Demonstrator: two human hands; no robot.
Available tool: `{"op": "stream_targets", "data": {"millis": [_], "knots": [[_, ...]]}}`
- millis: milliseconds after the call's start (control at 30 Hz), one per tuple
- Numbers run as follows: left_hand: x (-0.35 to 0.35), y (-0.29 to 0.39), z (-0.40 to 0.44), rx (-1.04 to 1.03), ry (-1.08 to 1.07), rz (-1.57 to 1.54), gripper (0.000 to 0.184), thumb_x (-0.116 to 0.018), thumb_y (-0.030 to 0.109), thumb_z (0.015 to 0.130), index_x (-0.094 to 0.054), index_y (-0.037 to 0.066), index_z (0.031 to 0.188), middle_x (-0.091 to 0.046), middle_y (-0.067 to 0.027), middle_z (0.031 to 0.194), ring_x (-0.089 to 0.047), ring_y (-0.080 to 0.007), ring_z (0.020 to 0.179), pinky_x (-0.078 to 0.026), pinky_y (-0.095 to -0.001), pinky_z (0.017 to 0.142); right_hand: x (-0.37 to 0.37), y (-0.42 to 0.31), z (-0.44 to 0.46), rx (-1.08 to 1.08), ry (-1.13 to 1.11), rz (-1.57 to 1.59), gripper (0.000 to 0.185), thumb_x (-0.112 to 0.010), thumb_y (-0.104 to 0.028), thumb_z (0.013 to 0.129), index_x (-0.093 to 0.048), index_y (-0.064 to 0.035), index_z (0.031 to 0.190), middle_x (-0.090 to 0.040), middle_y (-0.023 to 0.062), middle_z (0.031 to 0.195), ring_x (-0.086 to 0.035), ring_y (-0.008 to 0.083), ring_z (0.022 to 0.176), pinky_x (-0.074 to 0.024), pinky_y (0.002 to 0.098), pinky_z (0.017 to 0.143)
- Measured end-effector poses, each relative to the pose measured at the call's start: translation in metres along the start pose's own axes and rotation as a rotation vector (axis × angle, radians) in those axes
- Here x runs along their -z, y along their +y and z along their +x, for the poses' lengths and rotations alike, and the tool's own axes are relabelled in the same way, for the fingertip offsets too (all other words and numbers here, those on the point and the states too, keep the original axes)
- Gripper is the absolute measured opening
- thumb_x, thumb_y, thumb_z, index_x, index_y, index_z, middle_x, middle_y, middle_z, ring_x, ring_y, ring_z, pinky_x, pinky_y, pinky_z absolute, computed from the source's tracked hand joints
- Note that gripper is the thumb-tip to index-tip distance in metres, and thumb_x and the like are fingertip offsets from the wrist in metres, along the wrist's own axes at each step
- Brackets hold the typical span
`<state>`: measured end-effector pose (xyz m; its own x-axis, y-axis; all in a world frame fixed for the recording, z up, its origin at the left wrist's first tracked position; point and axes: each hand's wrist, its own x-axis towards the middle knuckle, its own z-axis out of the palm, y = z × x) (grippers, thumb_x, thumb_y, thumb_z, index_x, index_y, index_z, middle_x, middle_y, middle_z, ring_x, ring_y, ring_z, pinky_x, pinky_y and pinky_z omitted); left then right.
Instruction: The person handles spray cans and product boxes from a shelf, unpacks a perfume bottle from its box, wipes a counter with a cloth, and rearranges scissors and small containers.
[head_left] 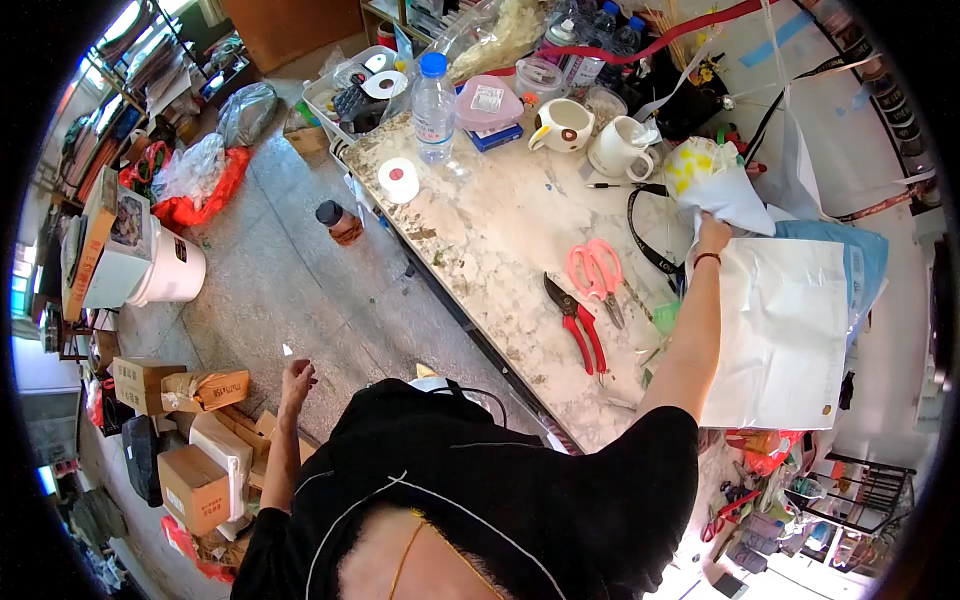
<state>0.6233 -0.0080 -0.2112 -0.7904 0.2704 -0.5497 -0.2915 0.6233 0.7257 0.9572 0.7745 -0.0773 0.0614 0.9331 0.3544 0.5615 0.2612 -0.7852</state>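
My right hand (713, 235) reaches over the table and grips the lower edge of a white wrapped bundle (735, 200) with yellow patches at its top. What lies inside the wrapping is hidden. Beside that forearm is a large flat white bag (775, 330), with a blue plastic bag (850, 265) behind it. My left hand (298, 380) hangs over the floor off the table's left side, fingers loosely bent and apart, holding nothing visible. A small white scrap (287, 350) shows just beyond its fingertips. Red-handled pruning shears (577, 325) and pink-handled scissors (598, 280) lie on the table.
The marble-patterned table (480, 260) carries a water bottle (433, 110), two mugs (612, 150), a tape roll (398, 180) and a black strap (645, 235). Cardboard boxes (195, 485), a white bucket (175, 265) and a dark-lidded jar (338, 222) stand on the floor at left.
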Motion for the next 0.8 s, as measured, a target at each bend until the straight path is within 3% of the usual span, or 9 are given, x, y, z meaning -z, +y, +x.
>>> {"op": "stream_targets", "data": {"millis": [167,233,300,367,400,467,533,633,800], "knots": [[-0.010,0.020,0.005,-0.062,-0.003,0.000,0.035,-0.053,0.022,0.083,-0.052,-0.004,0.106,-0.060,-0.0113,0.087,-0.060,-0.0177,0.067,-0.045,-0.0276,0.057,0.010,-0.018,-0.006,0.031,-0.101,-0.287,0.042,-0.066,-0.025,0.066,-0.060,0.0085,0.089,-0.061,0.0237,0.090,-0.059,0.0348,0.085,-0.0437,0.0360,0.075],[-0.011,0.031,0.005,-0.105,-0.036,0.054,0.034,-0.054,0.021,0.082,-0.052,-0.004,0.105,-0.059,-0.0122,0.090,-0.060,-0.0186,0.068,-0.047,-0.0280,0.059,-0.002,-0.033,-0.005,0.090,-0.409,-0.596,0.044,-0.066,-0.030,0.065,-0.061,0.0078,0.088,-0.061,0.0255,0.088,-0.059,0.0368,0.085,-0.0441,0.0371,0.075],[-0.011,0.031,0.008,-0.120,-0.041,0.050,0.033,-0.054,0.019,0.082,-0.052,-0.005,0.105,-0.059,-0.0126,0.091,-0.060,-0.0190,0.069,-0.048,-0.0284,0.060,-0.003,-0.091,-0.036,0.139,-0.458,-0.608,0.049,-0.067,-0.031,0.063,-0.059,0.0064,0.094,-0.059,0.0241,0.097,-0.056,0.0359,0.091,-0.0432,0.0369,0.080],[-0.012,0.024,0.012,-0.133,-0.051,0.048,0.032,-0.055,0.018,0.082,-0.052,-0.005,0.105,-0.059,-0.0131,0.092,-0.060,-0.0195,0.071,-0.049,-0.0288,0.061,-0.012,-0.139,-0.075,0.307,0.119,-0.739,0.053,-0.065,-0.033,0.067,-0.054,0.0013,0.106,-0.052,0.0152,0.114,-0.047,0.0323,0.107,-0.0389,0.0407,0.088],[-0.012,0.015,0.017,-0.139,-0.041,0.032,0.032,-0.055,0.016,0.082,-0.052,-0.005,0.105,-0.059,-0.0137,0.092,-0.060,-0.0200,0.072,-0.049,-0.0292,0.062,-0.021,-0.144,-0.079,0.312,0.119,-0.738,0.053,-0.065,-0.033,0.067,-0.054,0.0013,0.106,-0.052,0.0152,0.114,-0.047,0.0323,0.107,-0.0389,0.0407,0.088],[-0.014,0.008,0.016,-0.142,-0.032,0.016,0.031,-0.054,0.015,0.082,-0.052,-0.006,0.105,-0.059,-0.0143,0.093,-0.060,-0.0205,0.074,-0.050,-0.0295,0.063,-0.043,-0.151,-0.082,0.732,0.138,-0.464,0.057,-0.063,-0.033,0.070,-0.045,-0.0032,0.116,-0.048,0.0110,0.117,-0.042,0.0308,0.110,-0.0373,0.0418,0.089],[-0.012,0.007,0.010,-0.091,-0.060,0.029,0.032,-0.054,0.015,0.082,-0.052,-0.007,0.105,-0.058,-0.0157,0.093,-0.059,-0.0212,0.075,-0.050,-0.0298,0.063,-0.065,-0.161,-0.091,0.876,-0.038,-0.433,0.049,-0.060,-0.029,0.074,-0.046,-0.0022,0.113,-0.051,0.0123,0.111,-0.046,0.0296,0.106,-0.0408,0.0414,0.084],[-0.010,0.007,0.003,-0.068,-0.076,0.054,0.032,-0.054,0.015,0.082,-0.051,-0.008,0.105,-0.058,-0.0172,0.093,-0.059,-0.0216,0.074,-0.050,-0.0301,0.063,-0.097,-0.169,-0.103,0.620,-0.250,-0.567,0.040,-0.059,-0.028,0.076,-0.050,-0.0030,0.105,-0.051,0.0123,0.110,-0.052,0.0291,0.098,-0.0442,0.0406,0.078],[-0.007,0.009,0.014,-0.055,-0.107,0.042,0.034,-0.054,0.016,0.082,-0.051,-0.008,0.106,-0.058,-0.0172,0.094,-0.060,-0.0216,0.074,-0.050,-0.0302,0.062,-0.110,-0.169,-0.093,0.528,-0.279,-0.596,0.029,-0.057,-0.027,0.077,-0.055,-0.0052,0.095,-0.055,0.0128,0.103,-0.058,0.0302,0.084,-0.0463,0.0399,0.073]]}}
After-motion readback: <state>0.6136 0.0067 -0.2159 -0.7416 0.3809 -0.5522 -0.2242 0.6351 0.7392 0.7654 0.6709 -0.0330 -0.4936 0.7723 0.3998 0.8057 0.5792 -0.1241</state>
